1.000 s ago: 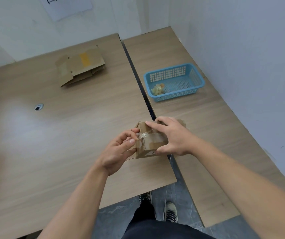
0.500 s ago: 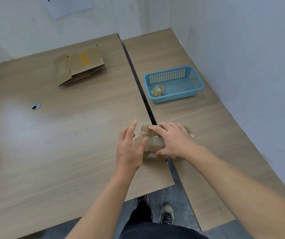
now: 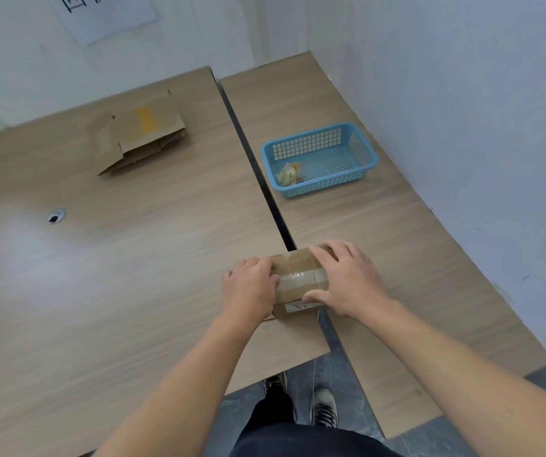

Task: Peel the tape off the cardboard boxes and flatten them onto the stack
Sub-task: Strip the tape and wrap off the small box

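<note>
So that its tape can be peeled, the cardboard box is apparently gripped by left hand and right hand.

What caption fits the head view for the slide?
Left hand and right hand hold a taped cardboard box on the table; flattened stack and blue basket lie beyond.

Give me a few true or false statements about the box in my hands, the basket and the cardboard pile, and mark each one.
1. The left hand and right hand both hold the small box. True.
2. The tape is already off that box. False: a clear band crosses its top.
3. The blue basket is empty. False: a crumpled wad lies in it.
4. The flattened cardboard lies on the left table, far from the hands. True.
</note>
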